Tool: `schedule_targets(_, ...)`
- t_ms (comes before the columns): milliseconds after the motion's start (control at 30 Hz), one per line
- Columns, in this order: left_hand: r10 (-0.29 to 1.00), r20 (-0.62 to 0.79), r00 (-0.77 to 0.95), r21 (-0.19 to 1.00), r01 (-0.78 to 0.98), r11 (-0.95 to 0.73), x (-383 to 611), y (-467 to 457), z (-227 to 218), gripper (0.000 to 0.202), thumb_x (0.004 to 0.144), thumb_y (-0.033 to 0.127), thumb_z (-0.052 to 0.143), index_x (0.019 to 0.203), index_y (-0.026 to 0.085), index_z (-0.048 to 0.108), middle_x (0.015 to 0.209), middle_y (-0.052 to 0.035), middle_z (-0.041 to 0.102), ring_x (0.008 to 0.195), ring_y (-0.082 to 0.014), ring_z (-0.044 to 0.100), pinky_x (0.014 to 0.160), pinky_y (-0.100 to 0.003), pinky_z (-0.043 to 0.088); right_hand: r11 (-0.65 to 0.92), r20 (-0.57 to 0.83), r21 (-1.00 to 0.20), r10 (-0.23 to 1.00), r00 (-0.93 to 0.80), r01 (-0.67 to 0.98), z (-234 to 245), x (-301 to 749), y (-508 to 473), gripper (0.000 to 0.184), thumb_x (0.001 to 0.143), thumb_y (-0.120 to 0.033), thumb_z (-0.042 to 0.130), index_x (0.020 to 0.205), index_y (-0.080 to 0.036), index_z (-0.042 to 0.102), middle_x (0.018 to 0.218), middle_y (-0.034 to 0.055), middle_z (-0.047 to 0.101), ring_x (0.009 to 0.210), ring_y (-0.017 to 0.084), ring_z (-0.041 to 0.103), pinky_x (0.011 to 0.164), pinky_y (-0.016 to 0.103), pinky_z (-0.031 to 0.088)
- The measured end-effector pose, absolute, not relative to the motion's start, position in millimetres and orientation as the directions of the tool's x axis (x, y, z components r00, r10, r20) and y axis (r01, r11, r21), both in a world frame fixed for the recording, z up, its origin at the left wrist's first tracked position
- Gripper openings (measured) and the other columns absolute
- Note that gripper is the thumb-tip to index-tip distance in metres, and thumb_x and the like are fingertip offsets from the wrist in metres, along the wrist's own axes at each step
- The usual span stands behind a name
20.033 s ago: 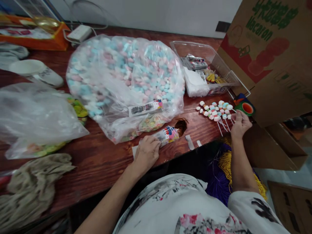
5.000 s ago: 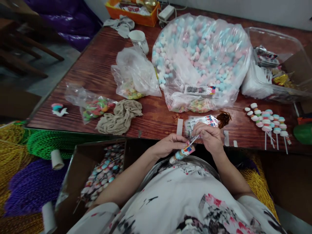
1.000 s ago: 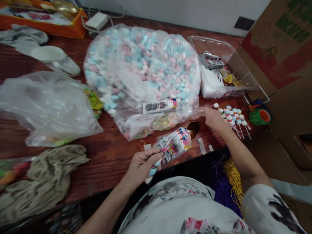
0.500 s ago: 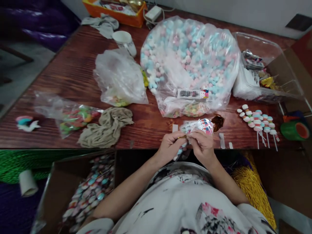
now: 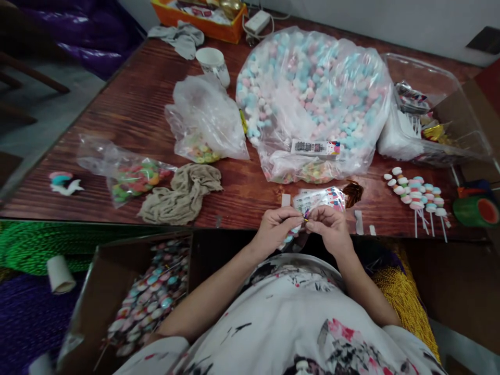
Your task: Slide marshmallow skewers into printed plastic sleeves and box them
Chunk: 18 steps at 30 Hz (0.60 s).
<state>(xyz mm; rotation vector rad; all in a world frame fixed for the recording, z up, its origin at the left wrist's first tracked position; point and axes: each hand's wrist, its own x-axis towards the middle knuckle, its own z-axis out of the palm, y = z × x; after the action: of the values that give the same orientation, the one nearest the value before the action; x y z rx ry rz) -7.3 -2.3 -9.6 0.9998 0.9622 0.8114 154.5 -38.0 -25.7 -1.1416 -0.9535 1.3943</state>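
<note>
Close together at the table's front edge, both hands are pinched shut. My left hand (image 5: 275,229) holds a marshmallow skewer (image 5: 289,238), whose pale blue, pink and white pieces hang below its fingers. Between the fingertips shows a small gold twist tie (image 5: 306,220), with my right hand (image 5: 331,227) gripping its end. Fingers hide most of the tie and the upper part of the skewer. Just beyond the hands lies a stack of printed cards or sachets (image 5: 320,199), beside a bundle of copper-coloured ties (image 5: 353,194).
A large bag of marshmallows (image 5: 312,88) fills the table's back middle. Marshmallow skewers (image 5: 417,192) lie at right near a green tape roll (image 5: 474,211). Left are bags of gummy candy (image 5: 138,179) and a crumpled cloth (image 5: 182,195). Below stands a box (image 5: 89,291) of skewers.
The gold tie stretched leftward over my left fingers before; now only a short piece shows between both hands' fingertips. The whole view has shifted, moving the table's contents rightward in the picture.
</note>
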Motion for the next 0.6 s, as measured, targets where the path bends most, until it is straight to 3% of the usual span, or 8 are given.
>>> schedule_targets(167,0.897,-0.214,0.386,0.969,-0.03,0.244,-3.1,-3.0,-8.4,0.023,0.073,0.036,0.072,0.07,0.014,0.073,0.067,-0.0025,0.063,0.062,-0.0109,0.053,0.058,-0.022,0.045,-0.195,-0.205,-0.926,0.979,-0.003,-0.324,-31.9,158.8,-39.9,0.017,0.069,-0.028,0.078,0.071,-0.017,0.064,0.06,-0.0043,0.06,0.051,0.008,0.05,0.051,0.021,0.041)
schedule_targets(333,0.87,-0.295,0.396,0.921,-0.124,0.369,3.8,-5.5,-11.8,0.023,0.072,0.035,0.075,0.078,0.013,0.072,0.069,-0.001,0.063,0.058,-0.0088,0.052,0.056,-0.021,0.044,-0.135,-0.149,-0.97,0.987,0.056,-0.2,-31.7,157.7,-44.2,0.012,0.076,-0.028,0.071,0.073,-0.019,0.065,0.063,-0.004,0.059,0.055,0.009,0.051,0.055,0.022,0.043)
schedule_targets(467,0.863,-0.295,0.411,0.918,-0.128,0.374,6.2,-6.3,-18.8,0.026,0.074,0.039,0.074,0.075,0.013,0.07,0.067,-0.0007,0.059,0.056,-0.0096,0.05,0.054,-0.023,0.043,0.128,0.15,-0.98,0.979,0.142,0.153,-29.5,156.4,-47.8,0.01,0.083,-0.021,0.063,0.073,-0.019,0.063,0.069,-0.0016,0.057,0.064,0.012,0.052,0.063,0.026,0.044)
schedule_targets(533,0.898,-0.169,0.406,0.977,-0.053,0.208,6.0,-5.6,-20.0,0.026,0.078,0.038,0.07,0.069,0.014,0.069,0.066,-0.0013,0.057,0.06,-0.0113,0.051,0.059,-0.024,0.044,0.257,0.313,-0.907,0.941,0.126,0.334,-30.2,156.0,-48.1,0.009,0.083,-0.017,0.06,0.075,-0.02,0.063,0.071,0.0,0.058,0.067,0.013,0.053,0.066,0.029,0.044)
schedule_targets(600,0.912,-0.015,0.411,0.999,0.042,-0.003,5.2,-4.9,-19.8,0.027,0.084,0.036,0.064,0.067,0.015,0.068,0.067,-0.0026,0.058,0.066,-0.0131,0.053,0.065,-0.026,0.045,0.31,0.384,-0.857,0.917,0.108,0.412,-32.0,155.3,-48.0,0.009,0.082,-0.015,0.059,0.076,-0.02,0.064,0.072,0.0016,0.06,0.07,0.015,0.055,0.068,0.031,0.046)
